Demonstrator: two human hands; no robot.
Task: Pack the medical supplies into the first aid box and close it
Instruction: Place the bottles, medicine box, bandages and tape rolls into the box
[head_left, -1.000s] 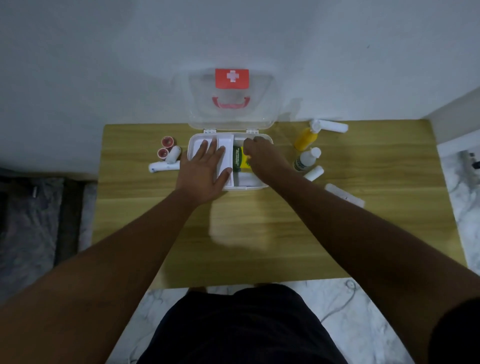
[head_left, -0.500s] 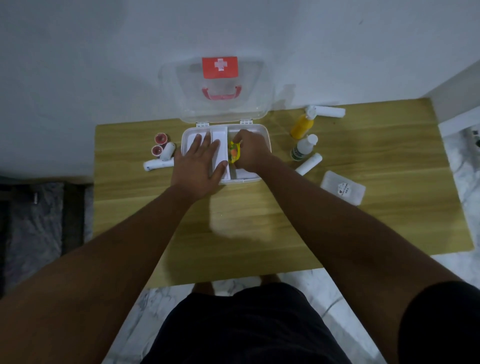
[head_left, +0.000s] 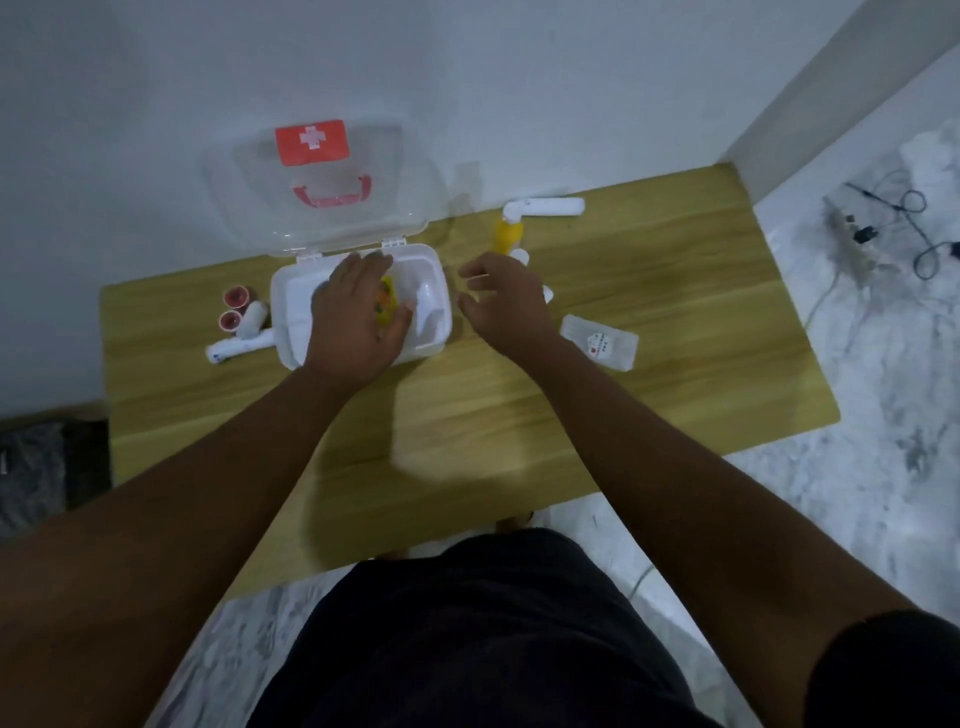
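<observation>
Two hands over the counter (head_left: 467, 415) right now. My left hand (head_left: 353, 317) is down inside the white first aid box (head_left: 434, 291), fingers (head_left: 363, 265) curled loosely around a small yellow-and-orange packet (head_left: 387, 304) that sits under my palm. Can't tell if I'm really gripping it or just pressing on it, it's blurry. My right hand (head_left: 501, 301) hovers just right of the box, spread open, holding nothing.

Box lid (head_left: 317, 192) stands up against the wall, clear, with the red cross label and red handle showing through.

Stuff outside the box: two red-topped rolls (head_left: 235, 309) and a couple of white bandage rolls (head_left: 241, 344) just left of it. On the right, a yellow bottle (head_left: 508, 234), a white tube (head_left: 553, 207) behind it, and a flat clear packet (head_left: 600, 343) near my right wrist. A white cap (head_left: 519, 254) peeks out past my right fingertips.
</observation>
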